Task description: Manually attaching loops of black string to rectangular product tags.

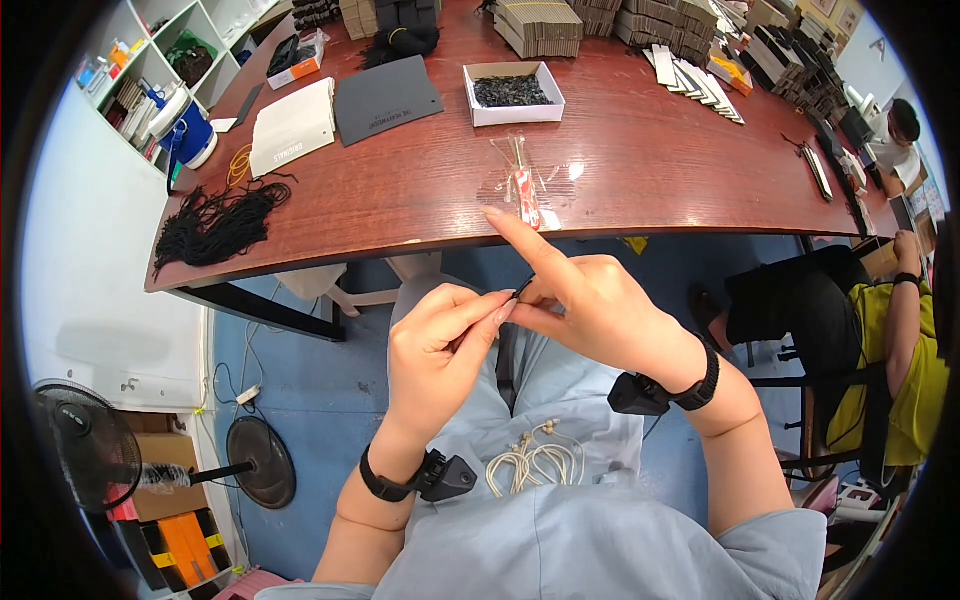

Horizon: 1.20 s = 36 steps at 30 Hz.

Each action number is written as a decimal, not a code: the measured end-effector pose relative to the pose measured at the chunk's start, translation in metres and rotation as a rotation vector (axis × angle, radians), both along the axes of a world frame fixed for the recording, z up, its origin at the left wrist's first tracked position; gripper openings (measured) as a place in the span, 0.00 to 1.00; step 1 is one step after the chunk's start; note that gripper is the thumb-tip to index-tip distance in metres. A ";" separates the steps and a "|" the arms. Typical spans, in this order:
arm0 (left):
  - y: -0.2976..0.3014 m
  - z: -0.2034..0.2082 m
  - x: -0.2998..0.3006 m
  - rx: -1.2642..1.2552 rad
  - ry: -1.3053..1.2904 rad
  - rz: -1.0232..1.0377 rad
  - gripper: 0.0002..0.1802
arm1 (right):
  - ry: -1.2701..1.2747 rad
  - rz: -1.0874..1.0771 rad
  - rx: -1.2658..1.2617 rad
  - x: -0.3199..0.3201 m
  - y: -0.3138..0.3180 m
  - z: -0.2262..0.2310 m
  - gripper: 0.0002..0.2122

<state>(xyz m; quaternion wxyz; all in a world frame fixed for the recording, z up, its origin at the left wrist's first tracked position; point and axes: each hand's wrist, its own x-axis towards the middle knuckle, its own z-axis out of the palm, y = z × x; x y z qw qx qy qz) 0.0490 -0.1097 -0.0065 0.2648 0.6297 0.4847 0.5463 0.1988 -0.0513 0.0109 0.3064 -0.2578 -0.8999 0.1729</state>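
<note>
Above my lap, in front of the table edge, both hands meet at the fingertips. My left hand pinches a thin black piece between thumb and fingers. My right hand grips the same piece from the other side, its index finger stretched out toward the table. Fingers cover most of the piece, so I cannot make out its kind. A loose coil of cream cords with small knotted ends lies on my lap.
On the red-brown table lie a bundle of black cords, white cards, dark grey cards, a white box of small black pieces and a red-and-white item. A fan stands left; a seated person is right.
</note>
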 end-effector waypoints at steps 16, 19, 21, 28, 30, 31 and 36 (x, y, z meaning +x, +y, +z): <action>0.001 -0.015 0.004 -0.054 -0.334 0.021 0.07 | 0.442 0.005 -0.906 0.016 -0.006 -0.008 0.30; -0.001 -0.014 0.005 -0.054 -0.324 -0.002 0.07 | 0.556 0.020 -0.952 0.017 -0.006 -0.016 0.20; -0.003 -0.013 0.008 -0.052 -0.333 0.021 0.07 | 0.522 -0.018 -0.796 0.013 -0.008 -0.019 0.19; -0.004 -0.014 0.009 0.039 -0.164 0.080 0.08 | 0.481 -0.090 -0.365 0.005 -0.014 -0.016 0.13; -0.004 -0.015 0.010 0.046 -0.178 0.085 0.08 | 0.487 -0.090 -0.300 0.004 -0.015 -0.016 0.12; -0.004 -0.015 0.010 0.046 -0.178 0.085 0.08 | 0.489 -0.086 -0.284 0.003 -0.015 -0.016 0.11; -0.004 -0.015 0.008 0.045 -0.159 0.083 0.08 | 0.482 -0.076 -0.234 0.002 -0.014 -0.017 0.10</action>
